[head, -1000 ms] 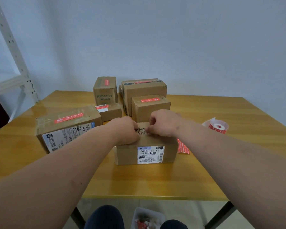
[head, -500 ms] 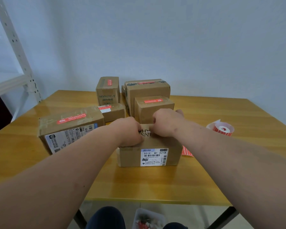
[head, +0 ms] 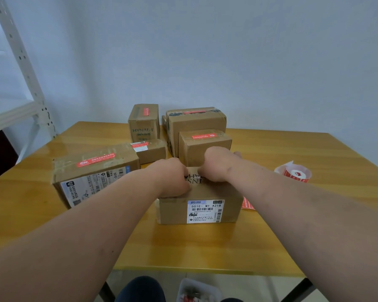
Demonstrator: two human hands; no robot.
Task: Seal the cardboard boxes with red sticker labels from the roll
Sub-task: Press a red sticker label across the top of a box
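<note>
Head view: both hands on top of the near cardboard box [head: 200, 207], centre of the desk [head: 205, 251]. Left hand [head: 172, 177] knuckles up, fingers curled under against the box top, left half. Right hand [head: 218, 163] likewise curled, on the right half, a fingertip poking out past the far edge. Hands nearly touching at the middle of the lid, printed lettering visible in the gap. Cannot tell whether either hand pinches a sticker; fingertips hidden under the knuckles. Near box: white shipping label on the front face reading 501E- M1 A21B, no red label visible on the exposed part of its top.

Sticker roll [head: 295, 173] on the desk to the right, well apart from the box, white liner tail sticking up. Loose red sticker strip [head: 247, 203] flat on the desk, just beside the box's right side.

Five more boxes, each with a red label on top: large box [head: 92, 175] at left, small box [head: 150, 150] behind it, tall HYNAUT box [head: 143, 123] at the back, big rear box [head: 195, 123], mid box [head: 205, 144] in front of that, just behind the hands.

White metal shelf rack [head: 20, 68] at far left. Plastic tray [head: 196, 290] on the floor below the desk edge.
</note>
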